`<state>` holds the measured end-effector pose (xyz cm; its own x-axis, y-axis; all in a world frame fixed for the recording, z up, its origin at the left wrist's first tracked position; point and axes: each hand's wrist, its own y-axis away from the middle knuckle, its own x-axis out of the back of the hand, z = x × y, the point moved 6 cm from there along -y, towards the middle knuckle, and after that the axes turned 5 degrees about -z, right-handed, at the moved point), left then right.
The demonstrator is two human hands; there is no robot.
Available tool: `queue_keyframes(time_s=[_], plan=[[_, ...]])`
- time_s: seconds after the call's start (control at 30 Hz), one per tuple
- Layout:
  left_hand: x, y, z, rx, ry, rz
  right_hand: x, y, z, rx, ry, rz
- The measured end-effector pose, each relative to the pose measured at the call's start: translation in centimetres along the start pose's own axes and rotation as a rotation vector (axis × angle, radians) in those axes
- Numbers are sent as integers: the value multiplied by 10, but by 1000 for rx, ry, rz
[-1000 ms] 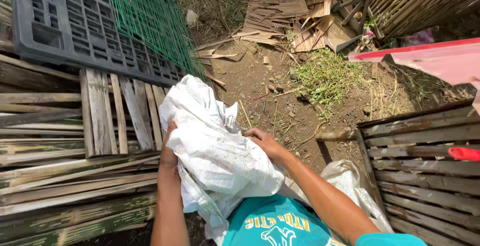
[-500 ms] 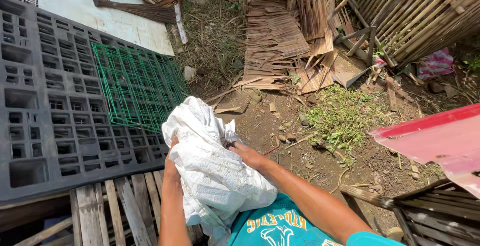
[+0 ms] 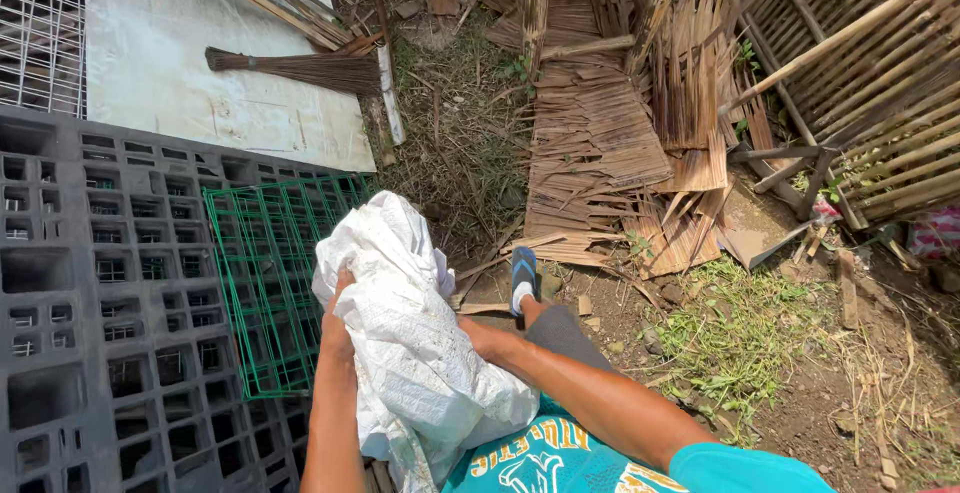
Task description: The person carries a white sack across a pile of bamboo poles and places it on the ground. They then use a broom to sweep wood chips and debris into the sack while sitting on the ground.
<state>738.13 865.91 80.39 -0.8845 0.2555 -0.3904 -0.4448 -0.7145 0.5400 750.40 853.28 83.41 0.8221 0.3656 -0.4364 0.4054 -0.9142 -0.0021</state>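
A crumpled white woven sack (image 3: 410, 343) fills the middle of the head view, held in front of my teal shirt. My left hand (image 3: 338, 323) grips its left side, fingers partly tucked into the folds. On the sack's right side my right hand (image 3: 478, 335) is closed, mostly buried in the fabric. One of my feet in a blue sandal (image 3: 523, 278) is stepping forward on the dirt just beyond the sack.
A dark grey plastic pallet (image 3: 90, 303) lies at the left with a green wire grid (image 3: 265, 283) on it. Behind them are a pale board (image 3: 170, 53) and a straw broom (image 3: 300, 68). Bamboo slat mats (image 3: 600, 133) and a bamboo fence (image 3: 860, 83) stand ahead and right. Grass tufts (image 3: 730, 333) grow on the dirt.
The view has swung forward and up over the ground; the wooden slats and red sheet left the frame. My sandalled foot has stepped into view. Both hands keep their hold on the sack.
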Motion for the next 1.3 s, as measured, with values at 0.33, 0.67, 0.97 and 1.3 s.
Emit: queue_keyframes(time_s=[0.33,0.67,0.97,1.3], plan=[[-56,-211,197,-137,118,157,227,-209,-106,-57,135,-138],[-33,-441,308,-151,182,274,440,-411,-166,-251,443,-85],[-78,-777,458,-90,64,137,679,-629,-272,-225,339,175],[-190,-1127,691,-261,-56,-33,954,-796,-372,-72,586,232]])
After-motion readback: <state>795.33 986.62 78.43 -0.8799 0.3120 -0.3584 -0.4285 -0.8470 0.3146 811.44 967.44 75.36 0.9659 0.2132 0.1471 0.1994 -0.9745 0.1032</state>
